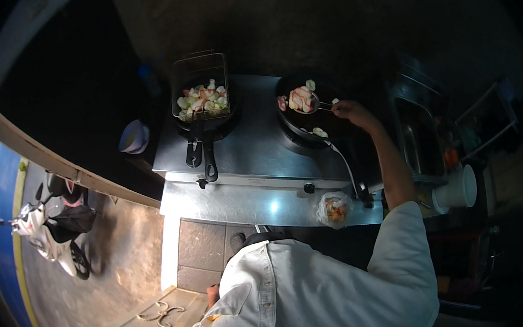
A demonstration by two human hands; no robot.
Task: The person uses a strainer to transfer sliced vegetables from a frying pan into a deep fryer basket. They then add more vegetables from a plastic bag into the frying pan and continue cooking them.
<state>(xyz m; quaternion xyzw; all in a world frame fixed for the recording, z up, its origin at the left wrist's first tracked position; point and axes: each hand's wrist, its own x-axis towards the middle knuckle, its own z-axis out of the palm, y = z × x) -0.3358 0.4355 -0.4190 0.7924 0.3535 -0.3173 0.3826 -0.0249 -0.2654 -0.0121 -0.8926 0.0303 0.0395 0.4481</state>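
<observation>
My right hand [349, 113] grips the handle of a wire skimmer [316, 104] over the right frying pan [292, 125]. Pink-edged pale crackers [300, 98] are heaped in the skimmer, and several more lie in the dark pan around it. On the left burner a wire frying basket [227, 80], full of similar pale and pink pieces [203, 98], rests over a second pan with a black handle [209, 159]. My left hand [213, 293] hangs low at my side, mostly hidden by my shirt; what its fingers do is not visible.
A plastic bag of orange-brown food [335, 209] lies on the steel front ledge [240, 204]. A slotted utensil's handle [346, 163] reaches over the stove's edge. A pale bowl [134, 137] sits left, a white bucket [462, 188] right. A metal tray [413, 134] stands beyond my forearm.
</observation>
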